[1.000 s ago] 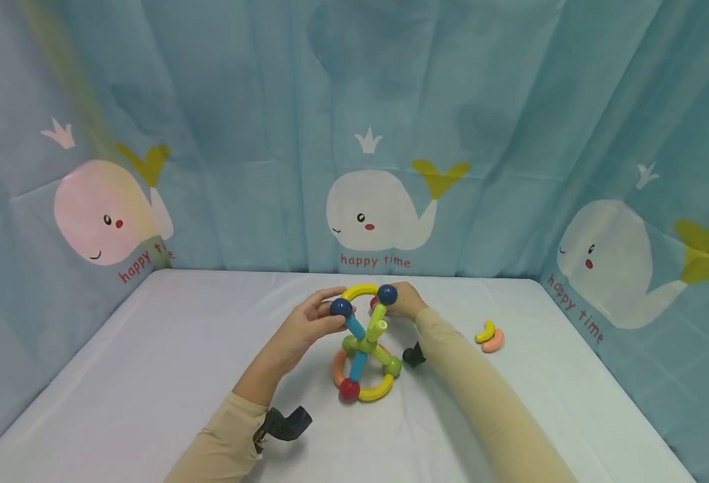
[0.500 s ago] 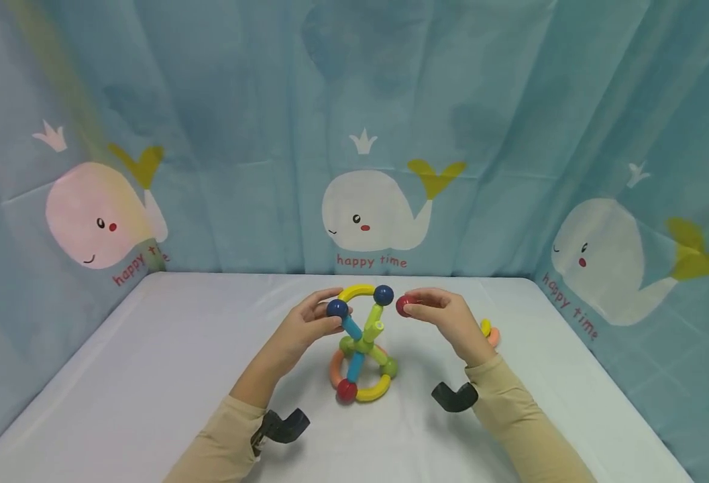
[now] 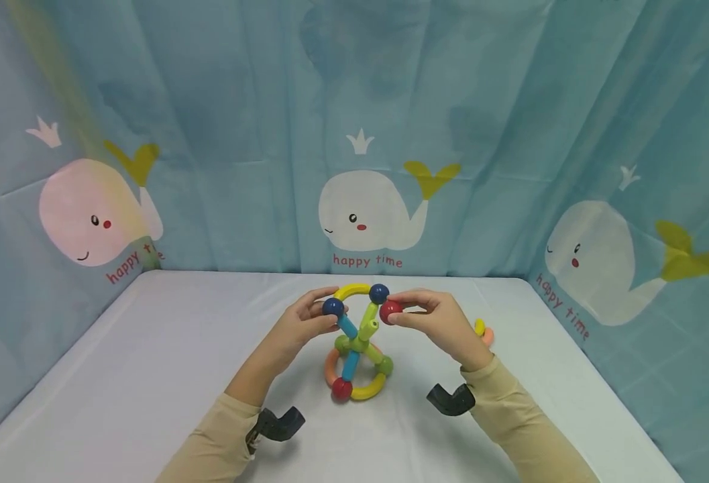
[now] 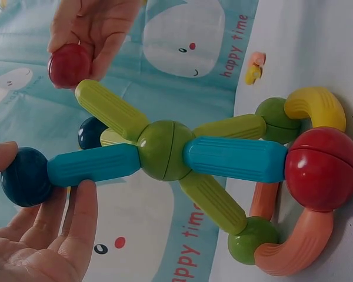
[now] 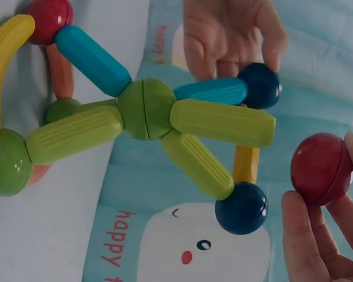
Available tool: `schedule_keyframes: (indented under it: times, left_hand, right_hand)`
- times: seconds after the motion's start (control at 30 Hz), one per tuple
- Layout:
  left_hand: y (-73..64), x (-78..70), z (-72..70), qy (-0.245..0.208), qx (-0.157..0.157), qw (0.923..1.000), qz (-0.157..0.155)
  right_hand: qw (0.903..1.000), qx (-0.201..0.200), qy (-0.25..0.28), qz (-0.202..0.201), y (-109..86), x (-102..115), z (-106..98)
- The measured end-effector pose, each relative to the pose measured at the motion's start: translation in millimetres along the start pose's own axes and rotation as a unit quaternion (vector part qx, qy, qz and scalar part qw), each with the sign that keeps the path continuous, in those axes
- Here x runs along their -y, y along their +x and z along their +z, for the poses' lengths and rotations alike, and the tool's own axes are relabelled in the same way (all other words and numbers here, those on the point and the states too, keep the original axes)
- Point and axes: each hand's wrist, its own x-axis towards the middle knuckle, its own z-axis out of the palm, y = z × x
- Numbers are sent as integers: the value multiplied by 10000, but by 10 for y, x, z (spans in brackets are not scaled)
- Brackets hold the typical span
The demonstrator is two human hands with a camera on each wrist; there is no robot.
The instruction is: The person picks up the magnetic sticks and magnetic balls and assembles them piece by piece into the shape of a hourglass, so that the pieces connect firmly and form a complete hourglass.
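A toy frame of magnetic rods and balls stands on the table, with a green ball (image 4: 165,150) at its centre and a ring of curved rods (image 3: 369,391) as its base. My left hand (image 3: 296,327) holds the dark blue ball (image 4: 26,176) at the upper left, thumb on one side and fingers on the other. Between the thumb and fingers of my right hand (image 3: 445,325) is a red ball (image 5: 321,169). It is close to the bare end of a light green rod (image 5: 223,121), a gap showing in the right wrist view. A yellow curved rod (image 3: 352,290) bridges the two blue balls.
Behind my right hand lie a small yellow curved rod (image 3: 479,327) and a salmon curved rod (image 3: 488,337). A white cloth (image 3: 209,349) covers the table. Blue whale-print curtains (image 3: 239,168) stand around the back and sides.
My right hand drew back from behind the frame with the red ball, then moved left toward the light green rod's end. My left hand keeps its hold on the blue ball.
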Motion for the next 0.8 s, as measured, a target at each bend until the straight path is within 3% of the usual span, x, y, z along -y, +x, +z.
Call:
schedule_keyframes:
  times: [0.43,0.8]
  left_hand:
    - [9,29,-2,-3,-12,10000,18]
    - [2,29,1,71,-13,10000,-25]
  right_hand:
    - [9992,94,-56,-390,39,4,103]
    - [9991,254,-102,-316,15,18,159]
